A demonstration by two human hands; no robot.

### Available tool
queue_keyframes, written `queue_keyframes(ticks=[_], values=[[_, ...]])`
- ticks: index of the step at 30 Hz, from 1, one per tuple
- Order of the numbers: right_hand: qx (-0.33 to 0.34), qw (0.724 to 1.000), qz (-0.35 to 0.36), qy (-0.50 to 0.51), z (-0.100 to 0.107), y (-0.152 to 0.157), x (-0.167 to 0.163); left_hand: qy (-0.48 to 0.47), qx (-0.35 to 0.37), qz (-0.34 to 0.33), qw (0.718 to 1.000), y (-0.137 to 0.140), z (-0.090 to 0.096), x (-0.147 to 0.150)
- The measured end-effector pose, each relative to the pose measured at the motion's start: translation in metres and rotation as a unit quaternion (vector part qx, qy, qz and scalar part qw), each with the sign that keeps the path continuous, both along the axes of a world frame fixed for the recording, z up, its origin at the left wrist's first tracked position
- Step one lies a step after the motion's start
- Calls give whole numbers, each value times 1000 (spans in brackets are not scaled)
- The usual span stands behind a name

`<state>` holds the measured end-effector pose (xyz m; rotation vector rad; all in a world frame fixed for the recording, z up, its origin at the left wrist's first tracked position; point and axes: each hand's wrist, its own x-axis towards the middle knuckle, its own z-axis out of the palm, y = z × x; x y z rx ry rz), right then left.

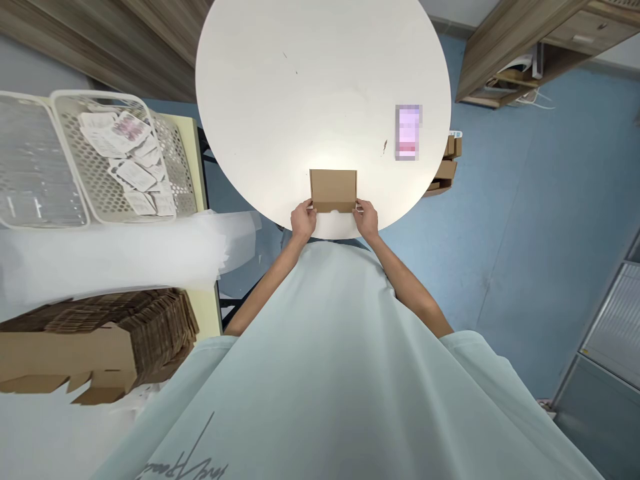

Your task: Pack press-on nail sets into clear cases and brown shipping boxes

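A small brown cardboard box (333, 189) lies on the near edge of a round white table (320, 87). My left hand (303, 220) grips its left side and my right hand (367, 219) grips its right side, fingers curled on the near corners. The box looks folded shut, with a tab slot showing along its front edge.
A blurred pink phone-like object (409, 131) lies on the table's right part. To the left stand white mesh baskets (165, 143) with packets (131, 163), a stack of flat cardboard blanks (100, 333) and white sheeting (115, 253). Brown boxes (447, 167) sit beyond the table's right rim.
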<state>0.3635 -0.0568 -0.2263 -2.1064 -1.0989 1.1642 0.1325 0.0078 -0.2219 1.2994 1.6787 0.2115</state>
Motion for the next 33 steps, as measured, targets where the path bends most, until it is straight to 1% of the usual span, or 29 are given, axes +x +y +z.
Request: queue_keyframes(ticks=[2,4,6,9,11,13,14,16,20,23,29,33], values=[[11,1000,-2,12,1,4,0,5,-9,7,1000,4,4,1],[23,999,-4,25,7,6,1,-1,-2,20,1000,6,12,0],[36,999,-9,35,19,6,4,-32,26,34,999,6,25,-4],[52,997,-22,54,44,3,10,-93,66,45,992,4,51,-14],[47,996,-31,65,59,1,14,-108,69,53,990,2,66,-20],[35,996,-37,68,67,1,17,-105,58,53,991,1,74,-22],[29,997,-38,67,68,2,19,-102,52,48,992,0,74,-22],[22,997,-34,64,66,5,21,-100,39,40,993,1,70,-21],[18,997,-15,72,58,11,25,-121,32,46,991,2,50,-19],[24,995,0,95,55,15,30,-145,42,33,988,5,40,-21],[26,994,25,102,53,19,34,-167,40,2,985,11,35,-27],[31,995,15,92,53,16,29,-160,44,18,986,9,33,-25]])
